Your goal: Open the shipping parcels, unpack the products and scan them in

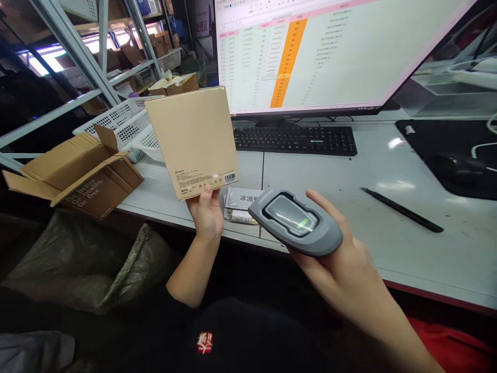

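Observation:
My left hand [207,213] grips a flat tan cardboard box [196,137] by its lower edge, thumb on the printed side. The box is held up and tilted slightly, with small print and a barcode [230,177] along its bottom. In my right hand [341,259] is a grey barcode scanner [297,223], its top towards me and a green light showing. The scanner's front end points left, towards the box, with a gap between them. Behind and below lie small white packets [240,199] with dark lettering, partly hidden by the scanner.
A monitor [330,57] with a spreadsheet stands behind a black keyboard [295,140]. On the right are a black pen-like knife [402,210] and a dark mat [458,155] with a mouse. At left, an opened brown carton [104,186], white baskets [124,122] and metal shelving [73,46].

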Demonstrator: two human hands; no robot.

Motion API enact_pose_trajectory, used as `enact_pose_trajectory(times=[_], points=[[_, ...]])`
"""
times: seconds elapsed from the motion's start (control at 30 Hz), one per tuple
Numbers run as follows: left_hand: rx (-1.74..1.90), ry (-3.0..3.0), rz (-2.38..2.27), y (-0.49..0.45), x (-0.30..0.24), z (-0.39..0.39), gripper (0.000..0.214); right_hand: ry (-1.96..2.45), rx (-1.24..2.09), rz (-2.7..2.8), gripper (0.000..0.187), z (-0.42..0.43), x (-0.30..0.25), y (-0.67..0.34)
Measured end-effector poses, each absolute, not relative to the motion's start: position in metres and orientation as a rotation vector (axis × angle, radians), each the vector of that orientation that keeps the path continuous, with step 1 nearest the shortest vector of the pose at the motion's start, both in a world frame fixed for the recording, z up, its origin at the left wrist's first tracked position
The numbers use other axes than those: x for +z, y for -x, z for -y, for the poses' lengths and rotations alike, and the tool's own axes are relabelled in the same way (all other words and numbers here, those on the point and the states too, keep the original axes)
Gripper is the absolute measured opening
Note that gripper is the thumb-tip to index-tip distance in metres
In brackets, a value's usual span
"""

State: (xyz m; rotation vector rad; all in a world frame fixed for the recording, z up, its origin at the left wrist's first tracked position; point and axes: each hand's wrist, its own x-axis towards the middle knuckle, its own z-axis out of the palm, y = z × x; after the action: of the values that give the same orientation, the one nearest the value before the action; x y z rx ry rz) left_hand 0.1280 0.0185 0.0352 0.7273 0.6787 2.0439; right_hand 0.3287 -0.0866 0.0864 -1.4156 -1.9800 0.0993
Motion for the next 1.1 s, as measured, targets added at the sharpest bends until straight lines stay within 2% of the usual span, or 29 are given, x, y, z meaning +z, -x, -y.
enact_pose_trajectory(times=[0.37,0.73,0.97,1.1], points=[[1.983,-0.607,-0.670,-0.125,0.034,-0.019,0.047,1.442,0.112,1.951,0.081,0.090,0.085,-0.332],[1.969,-0.583,-0.665,-0.125,0.036,-0.018,0.049,1.503,0.082,1.962,0.081,0.085,0.080,-0.338],[1.405,-0.354,-0.466,-0.103,0.031,-0.022,0.044,1.589,0.044,1.886,0.075,0.074,0.070,-0.352],[1.390,-0.354,-0.471,-0.104,0.022,-0.022,0.025,1.580,0.013,1.853,0.076,0.069,0.064,-0.361]])
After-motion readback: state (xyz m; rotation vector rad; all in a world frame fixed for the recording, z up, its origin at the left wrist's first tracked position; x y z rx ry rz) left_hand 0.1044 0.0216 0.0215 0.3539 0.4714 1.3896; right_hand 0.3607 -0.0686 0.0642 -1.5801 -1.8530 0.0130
